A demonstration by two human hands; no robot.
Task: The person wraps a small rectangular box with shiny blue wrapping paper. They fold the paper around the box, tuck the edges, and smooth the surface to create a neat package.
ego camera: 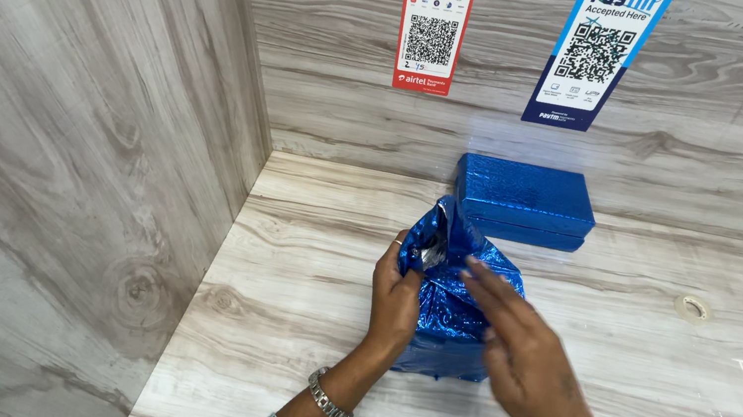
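A box partly wrapped in shiny blue foil paper [448, 304] sits on the wood-grain counter [303, 257]. My left hand [396, 295] grips its left side and pinches a raised flap of the paper, whose silver inside shows. My right hand [519, 349] lies flat over the right top of the wrapped box, fingers stretched and slightly blurred. A metal watch band is on my left wrist.
A second box fully wrapped in blue foil [523, 202] lies behind, against the back wall. A small roll of clear tape [693, 309] rests at the right. Two code stickers [435, 20] hang on the back wall; a wood panel wall [80, 150] closes the left side.
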